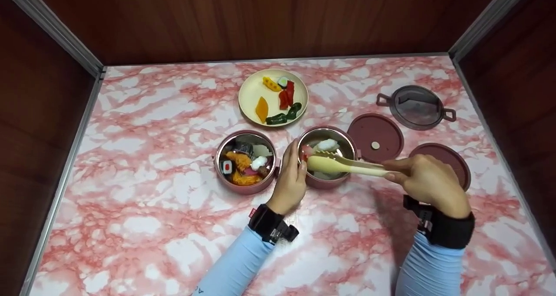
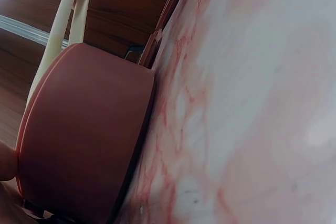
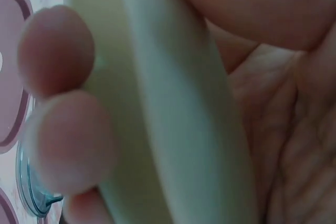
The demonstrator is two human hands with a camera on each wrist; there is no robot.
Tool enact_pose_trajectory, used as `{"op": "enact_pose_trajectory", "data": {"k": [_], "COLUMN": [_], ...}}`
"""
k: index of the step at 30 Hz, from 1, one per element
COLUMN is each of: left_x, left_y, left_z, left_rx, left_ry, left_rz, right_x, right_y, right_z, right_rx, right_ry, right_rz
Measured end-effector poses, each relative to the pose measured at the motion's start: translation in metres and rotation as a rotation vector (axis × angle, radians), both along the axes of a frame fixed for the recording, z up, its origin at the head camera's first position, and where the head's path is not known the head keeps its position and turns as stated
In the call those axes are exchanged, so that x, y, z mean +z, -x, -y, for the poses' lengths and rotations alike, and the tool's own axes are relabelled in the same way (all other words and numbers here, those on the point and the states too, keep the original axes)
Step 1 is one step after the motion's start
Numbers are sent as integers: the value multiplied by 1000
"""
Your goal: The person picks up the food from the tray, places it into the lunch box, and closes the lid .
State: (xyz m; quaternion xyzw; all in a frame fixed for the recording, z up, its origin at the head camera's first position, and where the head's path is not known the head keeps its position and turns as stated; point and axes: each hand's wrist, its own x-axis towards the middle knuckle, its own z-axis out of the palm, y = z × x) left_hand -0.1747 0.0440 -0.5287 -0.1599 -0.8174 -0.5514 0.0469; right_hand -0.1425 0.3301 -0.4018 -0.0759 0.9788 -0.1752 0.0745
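Gripped the tongs (image 1: 347, 169) in the right hand (image 1: 434, 184), with thumb and fingers curled round the handle end; confirmed in the right wrist view. Ran the tongs' long axis nearly sideways, from the right hand leftward across the right rim of the right pot (image 1: 326, 184), with tips down inside. Could not make out any food between the tips. Noted a white piece (image 1: 328, 145) just beyond the tips, deeper into the pot, and a red-pink piece (image 1: 306, 150) off to the left of them, near the pot's left wall. Rested the left hand (image 1: 290, 185) with straight fingers along that same wall from outside, touching the pot, so much nearer to it than the right hand, which reached in only by way of the tongs. Blocked the gap to the left pot (image 1: 247, 190) with that left hand. Saw the left pot well filled with mixed food, including a sushi roll (image 1: 226, 167) and orange-yellow pieces. Spotted a cream plate (image 1: 249, 97) beyond both pots, bearing a few food pieces. Found a lid with a pale button (image 1: 365, 133) right beside the right pot, just beyond the tongs' handles, plus a second lid (image 1: 454, 163) partly hidden by the right hand. Logged a glass lid (image 1: 418, 109) farther back on the bench (image 1: 152, 239), well apart from the tongs.
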Motion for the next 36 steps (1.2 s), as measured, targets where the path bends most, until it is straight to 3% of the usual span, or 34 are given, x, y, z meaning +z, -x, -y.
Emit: {"op": "enact_pose_trajectory", "data": {"k": [13, 16, 25, 29, 36], "left_x": [2, 3, 6, 5, 2], "left_y": [-1, -1, -2, -1, -1], "left_z": [2, 2, 4, 3, 0], "left_rx": [-3, 0, -6, -7, -2], "left_ry": [-4, -4, -10, -1, 3], "left_rz": [3, 2, 54, 50, 39], "right_x": [5, 7, 9, 8, -1], "right_y": [0, -2, -2, -1, 4], "right_z": [1, 0, 2, 4, 15], "right_rx": [12, -8, -76, -126, -297], "right_ry": [33, 48, 98, 118, 129], "right_rz": [47, -3, -297, -355, -416]}}
